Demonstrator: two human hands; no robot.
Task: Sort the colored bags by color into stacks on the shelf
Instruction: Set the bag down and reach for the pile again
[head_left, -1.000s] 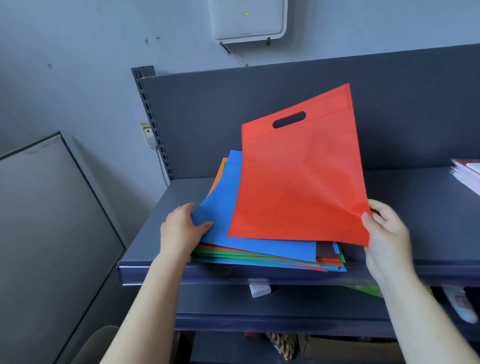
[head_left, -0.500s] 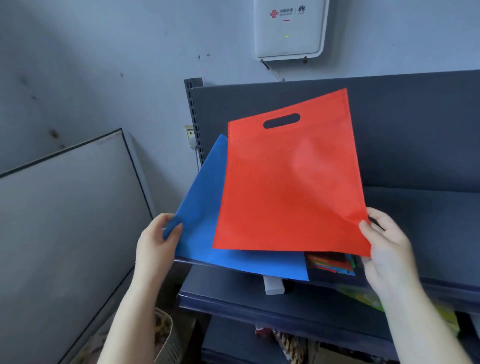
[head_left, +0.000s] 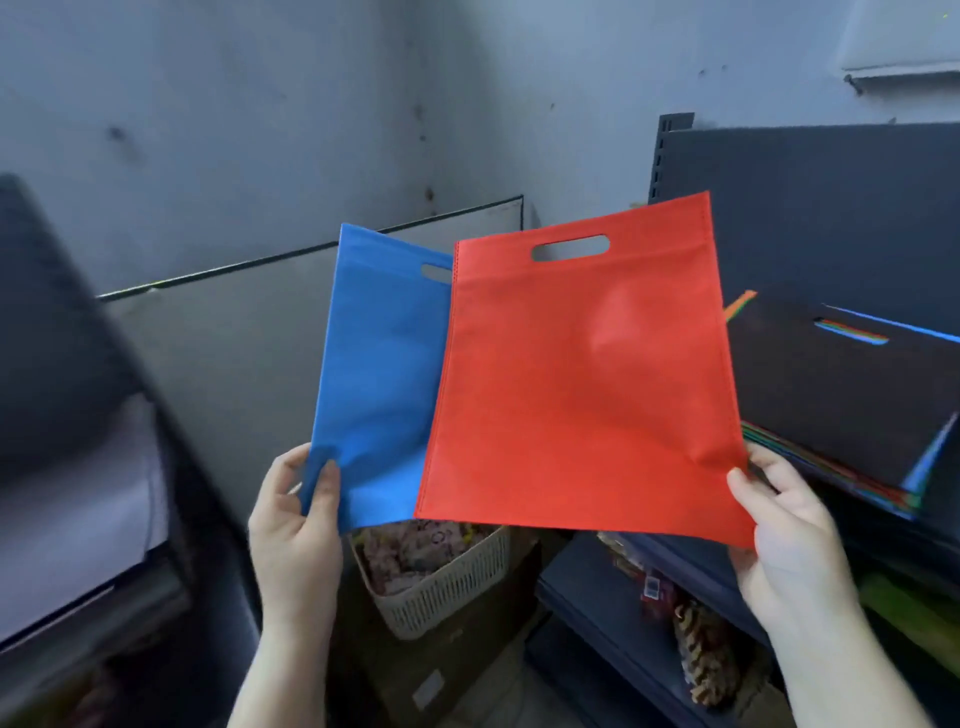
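My left hand (head_left: 296, 525) pinches the lower left corner of a blue bag (head_left: 379, 384) and holds it upright in the air. My right hand (head_left: 784, 530) pinches the lower right corner of a red bag (head_left: 582, 395), also upright, overlapping the blue bag's right side. Both bags have a cut-out handle at the top. At the right, the stack of mixed coloured bags (head_left: 841, 395) lies on the dark shelf (head_left: 691, 566), with a dark bag on top and coloured edges showing beneath.
A beige basket (head_left: 441, 587) with patterned contents stands on the floor below the bags. A grey panel (head_left: 223, 353) leans against the wall behind. A second dark unit (head_left: 67, 415) stands at the left. Lower shelves at the right hold small items.
Both hands have carried the blue and red bags off the stack and leftward, away from the shelf. The view has swung left, so the stack now sits at the right edge.
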